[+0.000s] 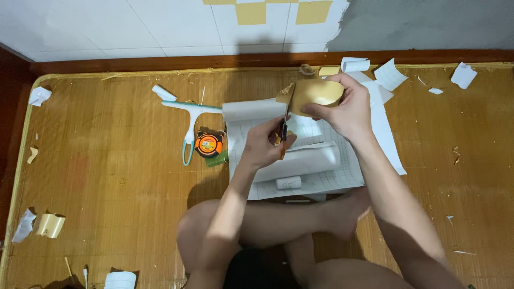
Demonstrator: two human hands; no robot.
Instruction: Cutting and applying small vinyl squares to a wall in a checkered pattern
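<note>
1. My crossed bare legs [278,225] fill the near edge of the view as I sit on a bamboo mat [118,176] laid over the floor.
2. Scraps lie near me on the left: a curled yellow offcut [49,225], a white scrap [24,225] just beside it, and a small white paper roll [120,280] at the bottom edge.
3. Just past my foot, a sheet of white gridded backing paper [353,171] lies spread on the mat, with a loosely rolled white sheet [305,160] resting on top of it.
4. My left hand [262,144] works a pair of orange-handled scissors [284,131], its grip clamped through the handles, blades pointing up and away from me.
5. My right hand [348,109] has its grip clamped on a piece of yellow-tan film [316,92], held up above the backing paper; the scissor blades meet its left edge.
6. Left of the paper, an orange tape measure [209,144] sits on the mat, touching a pale teal squeegee [190,115].
7. Farther off, curled white offcuts [390,75] are scattered near the mat's far edge, one more [463,74] at the far right.
8. Beyond the mat, a brown wooden skirting [160,62] runs below a white tiled wall [134,27] bearing yellow squares [251,13].
</note>
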